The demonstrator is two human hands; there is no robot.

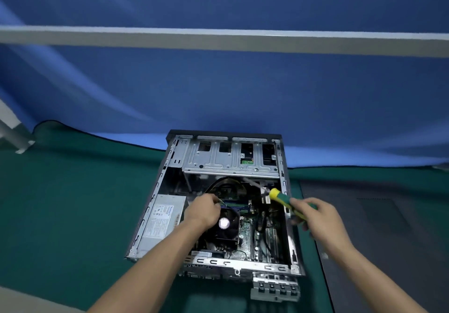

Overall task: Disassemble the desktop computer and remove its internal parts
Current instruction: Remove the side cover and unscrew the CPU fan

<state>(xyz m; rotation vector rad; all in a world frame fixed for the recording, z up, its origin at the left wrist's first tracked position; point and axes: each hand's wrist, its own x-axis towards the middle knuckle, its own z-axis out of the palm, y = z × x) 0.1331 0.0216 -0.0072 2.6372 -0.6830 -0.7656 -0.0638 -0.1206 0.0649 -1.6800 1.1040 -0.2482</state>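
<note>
An open desktop computer case [155,205] lies flat on the green mat. Inside I see a grey power supply [162,218] at the left, a black CPU fan [227,225] in the middle, the motherboard [247,230] and a silver drive cage [230,157] at the far end. My left hand [202,211] reaches into the case just beside the fan, fingers curled at the memory sticks [235,206]; what they hold is hidden. My right hand [313,218] grips a green and yellow screwdriver [281,198], its shaft pointing into the case toward the cage.
A green mat [60,215] covers the table. A dark grey panel [379,227] lies flat to the right of the case. Blue cloth [218,89] hangs behind, crossed by a grey bar [218,39]. A grey slot bracket [274,288] sticks out at the case's near right corner.
</note>
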